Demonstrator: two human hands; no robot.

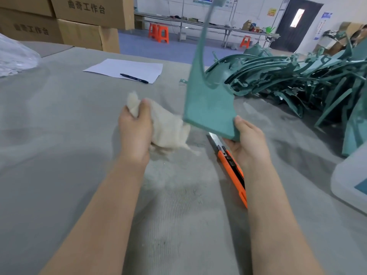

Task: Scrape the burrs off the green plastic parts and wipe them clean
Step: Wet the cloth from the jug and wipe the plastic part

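My right hand (248, 141) grips the lower corner of a green plastic part (208, 108), holding it upright above the table; its thin curved arm rises blurred toward the top of the view. My left hand (135, 128) holds a bunched off-white cloth (166, 130) just left of the part's lower edge, and the cloth touches that edge. An orange utility knife (232, 169) lies on the grey felt table cover (59, 135) under my right wrist, blade pointing away. A tangled pile of green parts (297, 80) lies at the right.
A white sheet of paper (127, 69) with a black pen (134, 78) lies farther back. Cardboard boxes (79, 22) stand at the back left, a plastic bag (14, 56) at the left edge, a white bin (351, 181) at the right edge. Orange stools (158, 33) and benches stand beyond.
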